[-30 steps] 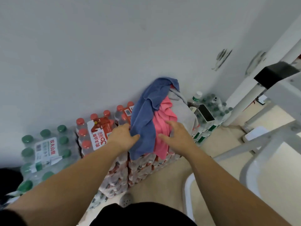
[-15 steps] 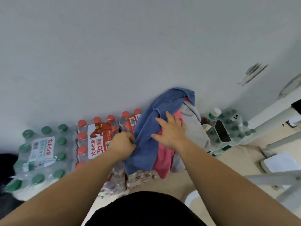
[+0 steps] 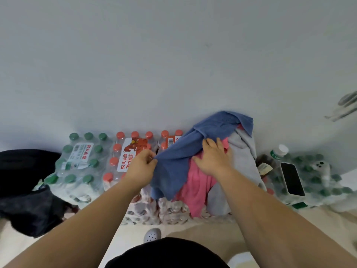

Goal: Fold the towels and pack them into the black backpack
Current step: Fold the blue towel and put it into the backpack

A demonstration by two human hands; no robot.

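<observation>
Three towels lie heaped on stacked bottle packs against the wall: a blue towel [image 3: 179,157] on top, a pink towel [image 3: 195,182] under it and a grey towel [image 3: 243,163] on the right. My left hand [image 3: 141,167] pinches the blue towel's left edge. My right hand [image 3: 214,157] lies with spread fingers on the pile where blue meets pink. The black backpack [image 3: 23,186] slumps on the floor at the far left, partly cut off by the frame.
Shrink-wrapped bottle packs with green caps [image 3: 81,163] and red caps [image 3: 131,153] line the wall. At the right stand a white-capped bottle [image 3: 278,153] and a dark phone [image 3: 291,178] on more green-capped packs. A grey shoe [image 3: 152,235] shows on the beige floor.
The view swung left, bringing the backpack into sight. My right hand slid from the pink towel's front up onto the pile top. My left hand pulled the blue edge leftward.
</observation>
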